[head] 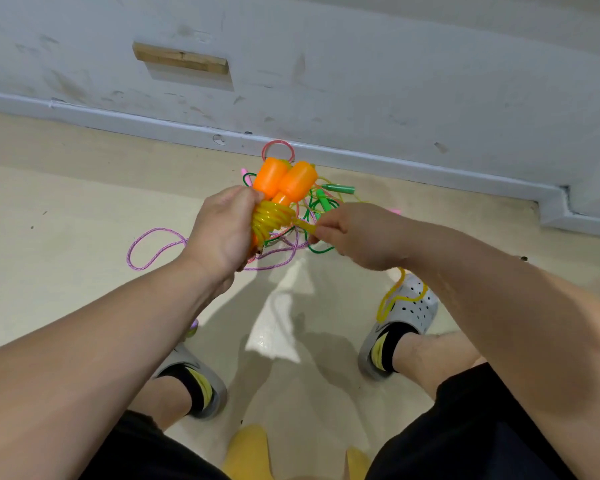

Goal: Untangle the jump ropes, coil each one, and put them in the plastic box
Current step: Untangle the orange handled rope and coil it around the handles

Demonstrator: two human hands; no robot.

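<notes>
- my left hand point(222, 230) grips the two orange handles point(284, 180), with the yellow rope point(271, 220) wound tight round them.
- my right hand point(354, 233), at three o'clock of the coil, pinches the rope taut.
- coiling step, i judge; next i need to wind in the slack over my shoe point(416, 310) at five o'clock.
- the tangle of other ropes point(321, 251) lies on the floor at twelve o'clock; no box in view.
</notes>
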